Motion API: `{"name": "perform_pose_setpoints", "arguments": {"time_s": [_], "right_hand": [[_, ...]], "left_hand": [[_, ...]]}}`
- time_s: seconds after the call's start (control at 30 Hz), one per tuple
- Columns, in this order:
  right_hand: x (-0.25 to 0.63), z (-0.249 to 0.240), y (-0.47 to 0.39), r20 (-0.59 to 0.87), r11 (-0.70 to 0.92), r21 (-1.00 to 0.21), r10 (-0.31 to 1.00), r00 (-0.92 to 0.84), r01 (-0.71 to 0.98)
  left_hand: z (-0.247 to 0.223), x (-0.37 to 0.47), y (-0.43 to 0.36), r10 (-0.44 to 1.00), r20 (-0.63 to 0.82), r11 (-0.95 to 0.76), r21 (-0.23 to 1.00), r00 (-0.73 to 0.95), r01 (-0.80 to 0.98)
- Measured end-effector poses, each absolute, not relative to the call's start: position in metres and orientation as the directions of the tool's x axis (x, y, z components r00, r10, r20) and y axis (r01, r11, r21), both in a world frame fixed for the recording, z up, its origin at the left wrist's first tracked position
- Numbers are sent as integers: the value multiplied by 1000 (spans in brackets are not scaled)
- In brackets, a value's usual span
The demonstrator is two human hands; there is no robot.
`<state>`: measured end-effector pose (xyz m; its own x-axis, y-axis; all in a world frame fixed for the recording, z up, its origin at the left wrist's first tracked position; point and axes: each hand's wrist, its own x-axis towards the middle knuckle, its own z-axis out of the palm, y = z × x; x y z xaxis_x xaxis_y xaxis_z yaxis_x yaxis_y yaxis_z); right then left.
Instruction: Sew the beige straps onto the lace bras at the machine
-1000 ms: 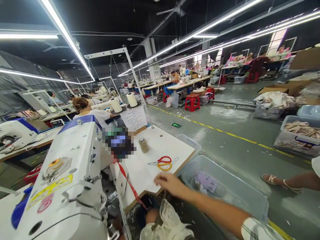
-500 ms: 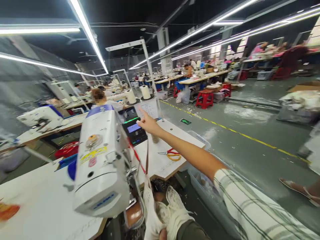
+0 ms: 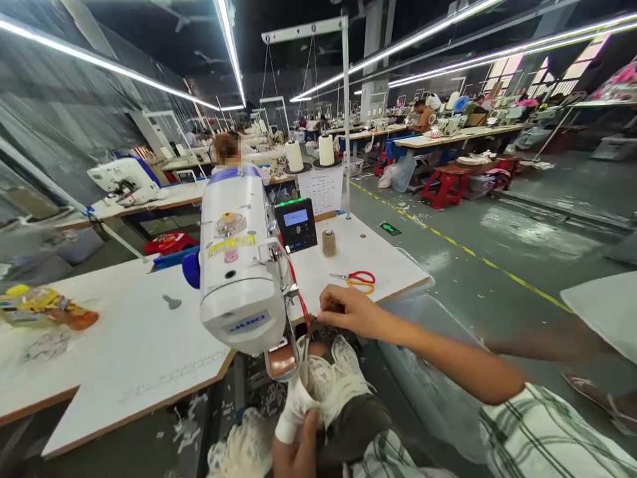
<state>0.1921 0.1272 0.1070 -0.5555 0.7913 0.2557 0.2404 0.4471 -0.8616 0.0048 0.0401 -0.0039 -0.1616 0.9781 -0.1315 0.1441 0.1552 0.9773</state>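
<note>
The right hand [image 3: 343,313] is lifted just right of the lower end of the sewing machine [image 3: 236,265], its fingers curled and the thumb drawn close to them. Whether the tips pinch anything cannot be told. Nearest them is the lower end of a red ribbon [image 3: 302,307], which runs down the machine's right side. The left hand [image 3: 297,453] is low in front of the machine, slightly to its right, mostly closed, with its thumb pressed on the white lace fabric [image 3: 298,405] it holds. The fabric bunches between the hands, close to the machine's lower end; more white lace [image 3: 243,446] lies near the left hand.

To the right of the machine, on the white bench [image 3: 393,265], lie scissors [image 3: 361,280] with one red and one yellow handle, blades toward the machine. A brown thread spool [image 3: 328,243] stands between them and the control panel [image 3: 297,226], just beside the machine. Behind the panel are two white thread cones [image 3: 309,154] and a printed sheet [image 3: 321,189]. To the machine's left, the bench carries a small grey piece [image 3: 172,302] and a yellow-and-orange package [image 3: 47,309]. A clear bin [image 3: 432,378] sits beyond the bench's right side, and a person [image 3: 227,151] is behind the machine.
</note>
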Motion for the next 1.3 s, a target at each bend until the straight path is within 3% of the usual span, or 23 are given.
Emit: {"name": "perform_pose_setpoints", "arguments": {"time_s": [0.17, 0.33, 0.53, 0.93, 1.3], "right_hand": [[195, 24, 64, 88, 337, -887, 794, -602, 315], [192, -18, 42, -18, 192, -939, 799, -601, 283], [192, -24, 44, 21, 234, -928, 808, -589, 288], [195, -26, 49, -55, 271, -879, 761, -647, 393], [198, -35, 66, -211, 61, -943, 651, -729, 328]], "left_hand": [[-19, 7, -26, 974, -164, 179, 981, -157, 82], [-25, 3, -19, 987, -159, 161, 981, -20, 111], [-24, 4, -12, 985, -170, 164, 971, 21, 173], [-18, 4, -3, 965, -233, 190, 937, 121, 292], [-25, 2, 1, 935, -348, 312, 903, 75, 297]]}}
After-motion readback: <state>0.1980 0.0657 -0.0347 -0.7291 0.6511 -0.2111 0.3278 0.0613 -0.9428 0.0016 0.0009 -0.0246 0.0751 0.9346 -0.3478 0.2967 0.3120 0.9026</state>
